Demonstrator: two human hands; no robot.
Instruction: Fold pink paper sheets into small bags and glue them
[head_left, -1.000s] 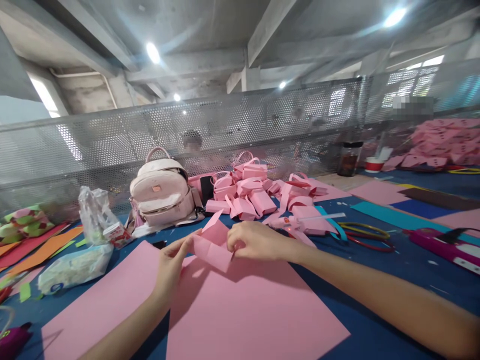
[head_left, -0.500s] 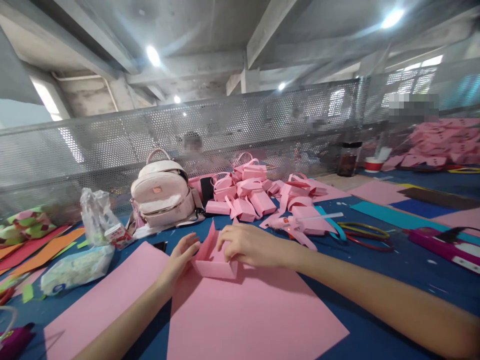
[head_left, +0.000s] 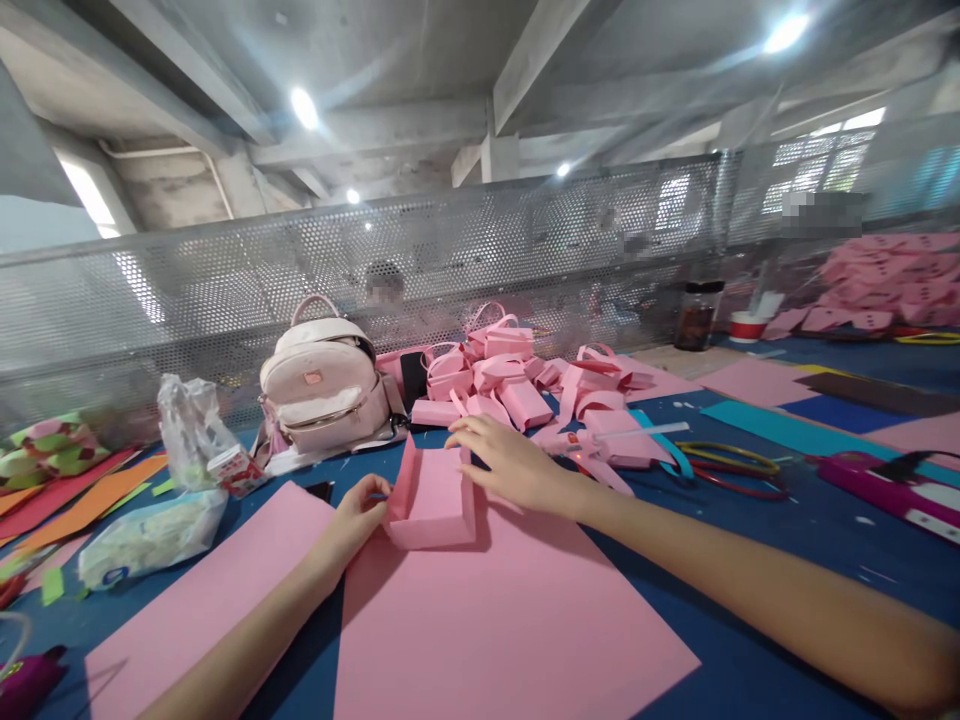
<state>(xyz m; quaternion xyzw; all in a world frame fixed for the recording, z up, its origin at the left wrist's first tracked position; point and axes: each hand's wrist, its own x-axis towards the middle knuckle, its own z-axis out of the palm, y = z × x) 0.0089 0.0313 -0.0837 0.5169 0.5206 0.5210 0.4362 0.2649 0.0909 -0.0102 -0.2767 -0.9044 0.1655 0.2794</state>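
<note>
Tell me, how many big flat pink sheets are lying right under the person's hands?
2. One pink sheet lies under the folded pink box; the other pink sheet lies to its left, under the left forearm. More pink sheets lie farther off at right.

pink paper box (head_left: 431,497): formerly a loose folded piece lifted between both hands, now squared up, open-topped, resting on the pink sheet (head_left: 517,620). right hand (head_left: 510,462): off the fold, fingers spread at far rim. left hand (head_left: 358,515): lowered, at near-left corner.
</note>
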